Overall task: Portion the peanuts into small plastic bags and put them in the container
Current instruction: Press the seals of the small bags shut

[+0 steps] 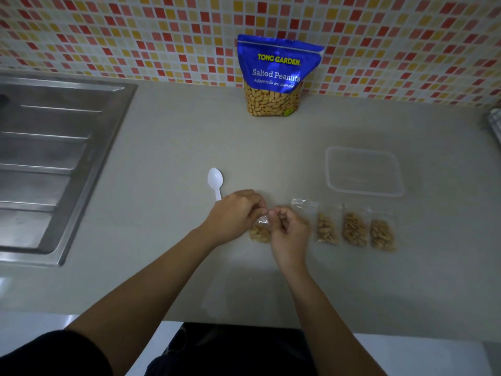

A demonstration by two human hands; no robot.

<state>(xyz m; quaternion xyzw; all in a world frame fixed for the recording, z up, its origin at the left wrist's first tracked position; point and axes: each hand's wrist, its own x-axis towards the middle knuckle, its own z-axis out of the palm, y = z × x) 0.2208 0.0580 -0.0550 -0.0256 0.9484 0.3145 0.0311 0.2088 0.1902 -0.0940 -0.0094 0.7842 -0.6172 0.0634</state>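
1. Three filled bags [353,229] lie at the right, just on the near side of the empty container [364,172].
2. The left hand [235,215] and right hand [288,232] pinch the top of a fourth bag [260,232], likely sealing it.
3. Boxing all the bags remains.

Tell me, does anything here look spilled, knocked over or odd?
Nothing stands out. The peanut pouch stands upright at the wall, three filled bags lie in a tidy row, and the left hand and right hand pinch a fourth bag. No loose peanuts show on the counter.
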